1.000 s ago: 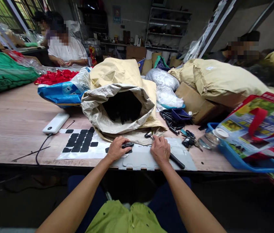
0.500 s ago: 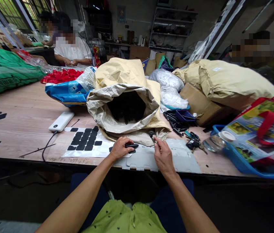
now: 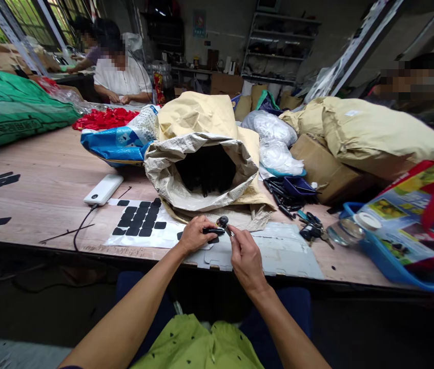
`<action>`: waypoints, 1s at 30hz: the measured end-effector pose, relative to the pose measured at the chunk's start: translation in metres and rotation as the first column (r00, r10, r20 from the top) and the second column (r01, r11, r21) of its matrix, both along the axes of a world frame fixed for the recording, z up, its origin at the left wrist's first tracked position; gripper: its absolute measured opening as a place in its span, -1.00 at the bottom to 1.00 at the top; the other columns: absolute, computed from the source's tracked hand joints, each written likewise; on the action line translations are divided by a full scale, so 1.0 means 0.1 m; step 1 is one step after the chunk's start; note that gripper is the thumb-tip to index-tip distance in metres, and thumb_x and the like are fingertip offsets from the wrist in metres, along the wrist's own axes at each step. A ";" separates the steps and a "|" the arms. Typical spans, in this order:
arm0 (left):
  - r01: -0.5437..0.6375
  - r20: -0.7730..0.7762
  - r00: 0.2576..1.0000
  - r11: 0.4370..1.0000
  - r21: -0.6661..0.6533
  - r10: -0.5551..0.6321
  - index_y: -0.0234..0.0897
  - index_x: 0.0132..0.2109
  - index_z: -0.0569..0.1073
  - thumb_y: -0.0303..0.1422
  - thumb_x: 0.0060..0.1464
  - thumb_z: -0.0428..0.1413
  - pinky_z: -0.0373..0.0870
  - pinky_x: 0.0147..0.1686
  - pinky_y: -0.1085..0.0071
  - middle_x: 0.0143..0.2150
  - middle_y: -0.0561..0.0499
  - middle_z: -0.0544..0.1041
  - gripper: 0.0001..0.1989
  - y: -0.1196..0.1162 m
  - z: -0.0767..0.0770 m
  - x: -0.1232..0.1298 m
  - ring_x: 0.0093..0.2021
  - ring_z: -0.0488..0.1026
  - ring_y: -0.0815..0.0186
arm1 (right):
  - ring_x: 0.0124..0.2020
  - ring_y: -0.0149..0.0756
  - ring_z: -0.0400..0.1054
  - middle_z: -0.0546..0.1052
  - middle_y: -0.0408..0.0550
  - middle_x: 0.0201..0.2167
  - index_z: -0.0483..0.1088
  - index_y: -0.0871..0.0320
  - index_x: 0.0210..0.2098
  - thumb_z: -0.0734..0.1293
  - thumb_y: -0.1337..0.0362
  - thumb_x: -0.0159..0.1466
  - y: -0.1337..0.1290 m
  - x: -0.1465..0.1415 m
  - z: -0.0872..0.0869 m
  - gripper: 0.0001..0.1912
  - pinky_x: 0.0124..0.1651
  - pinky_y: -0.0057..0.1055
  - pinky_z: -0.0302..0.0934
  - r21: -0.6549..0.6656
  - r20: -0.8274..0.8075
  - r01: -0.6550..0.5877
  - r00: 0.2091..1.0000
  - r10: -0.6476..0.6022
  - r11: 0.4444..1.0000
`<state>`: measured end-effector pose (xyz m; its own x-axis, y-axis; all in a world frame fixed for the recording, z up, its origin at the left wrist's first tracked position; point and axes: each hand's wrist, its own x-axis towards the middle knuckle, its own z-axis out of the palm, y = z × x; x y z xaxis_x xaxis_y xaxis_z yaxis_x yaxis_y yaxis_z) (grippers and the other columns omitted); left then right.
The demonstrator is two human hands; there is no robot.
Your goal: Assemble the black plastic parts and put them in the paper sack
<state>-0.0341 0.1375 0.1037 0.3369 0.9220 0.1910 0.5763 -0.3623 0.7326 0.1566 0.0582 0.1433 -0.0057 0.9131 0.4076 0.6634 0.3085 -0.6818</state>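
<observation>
My left hand (image 3: pixel 194 234) pinches a short black cylindrical piece (image 3: pixel 214 231) just above the table edge. In the fingers of my right hand (image 3: pixel 247 257) is a slim metal rod with a round black head (image 3: pixel 223 220). That head is close to the black piece's right end; whether they touch I cannot tell. Beneath the hands lies a grey flat sheet (image 3: pixel 282 251). Behind them a large paper sack (image 3: pixel 197 115) lies on its side, its mouth toward me, with dark pieces inside. Left of my left hand, rows of black rounded patches (image 3: pixel 139 219) stick to a white sheet.
A white power bank (image 3: pixel 103 189) with a cable lies left. To the right are black parts (image 3: pixel 280 197), keys (image 3: pixel 312 228), a glass jar (image 3: pixel 345 231) and a blue basket (image 3: pixel 393 264). A green sack (image 3: pixel 17 113) and red pieces (image 3: pixel 105 119) lie far left; people sit behind.
My right hand has moved left, bringing the round black head to the black piece in my left hand. The camera view has shifted slightly left.
</observation>
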 end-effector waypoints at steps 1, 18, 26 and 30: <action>0.001 -0.002 1.000 1.000 -0.001 -0.001 -0.10 -0.09 0.66 -0.32 0.05 0.32 0.33 -0.03 0.29 -0.20 0.02 0.52 -0.77 0.00 -0.01 0.00 -0.09 0.42 0.19 | -0.03 -0.24 0.44 0.52 0.04 -0.08 0.43 0.09 0.19 0.13 0.27 0.46 -0.02 -0.02 -0.01 -0.60 0.09 -0.32 0.34 0.007 0.018 -0.003 1.000 0.003 1.000; -0.018 -0.021 1.000 1.000 0.008 0.018 -0.10 -0.10 0.68 -0.31 0.07 0.29 0.36 -0.05 0.27 -0.22 0.00 0.53 -0.78 -0.01 0.03 0.02 -0.10 0.43 0.18 | -0.08 -0.25 0.42 0.51 0.00 -0.15 0.44 0.04 0.18 0.10 0.28 0.45 -0.04 0.14 -0.03 -0.58 0.01 -0.38 0.30 -0.049 0.152 0.064 0.987 -0.056 0.997; -0.039 -0.053 0.998 0.999 0.003 0.039 -0.15 -0.12 0.66 -0.37 0.00 0.31 0.35 -0.07 0.27 -0.20 0.00 0.54 -0.76 -0.05 0.11 0.04 -0.09 0.43 0.16 | -0.12 -0.21 0.32 0.48 -0.02 -0.20 0.53 0.04 0.07 0.20 0.36 0.37 0.51 0.50 -0.09 -0.63 -0.07 -0.35 0.18 -0.023 0.395 0.258 0.890 -0.229 0.966; -0.040 -0.054 0.998 0.999 0.004 0.040 -0.14 -0.13 0.65 -0.34 -0.02 0.33 0.35 -0.09 0.28 -0.20 -0.01 0.54 -0.76 -0.05 0.11 0.05 -0.09 0.43 0.15 | -0.17 -0.21 0.26 0.46 -0.01 -0.21 0.53 0.05 0.04 0.22 0.36 0.37 0.66 0.59 -0.24 -0.66 -0.15 -0.34 0.07 0.001 0.506 0.291 0.825 -0.252 0.957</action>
<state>-0.0292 0.1329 0.1149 0.3097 0.9343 0.1765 0.6293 -0.3406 0.6986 0.2156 0.1244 0.1193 0.0635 0.9346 0.3500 0.9672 0.0288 -0.2524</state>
